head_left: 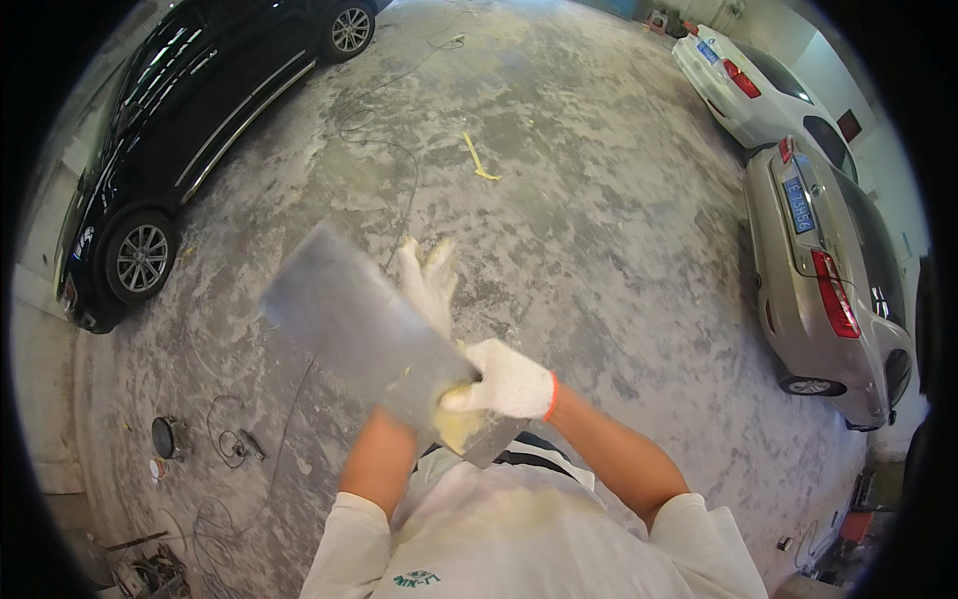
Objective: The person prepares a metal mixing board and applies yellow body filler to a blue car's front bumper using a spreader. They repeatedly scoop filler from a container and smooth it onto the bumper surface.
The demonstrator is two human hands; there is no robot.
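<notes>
Mottled grey floor point(579, 250); black car point(220, 110) at left, beige car point(803, 270) and white car point(718, 90) at right; flat grey sheet point(349, 309) held aslant before the torso point(519, 529); left hand point(427, 285), gloved, beyond its edge, fingers slightly apart, forearm point(382, 454) beneath; right hand point(507, 379), gloved, pinching its near end, thumb beside yellow paste point(457, 431).

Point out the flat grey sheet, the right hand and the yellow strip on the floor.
Flat grey sheet point(361, 311): head view, middle of its broad face.
Right hand point(507, 378): head view, back of its white glove.
Yellow strip point(474, 155): head view, midway along its length.
</notes>
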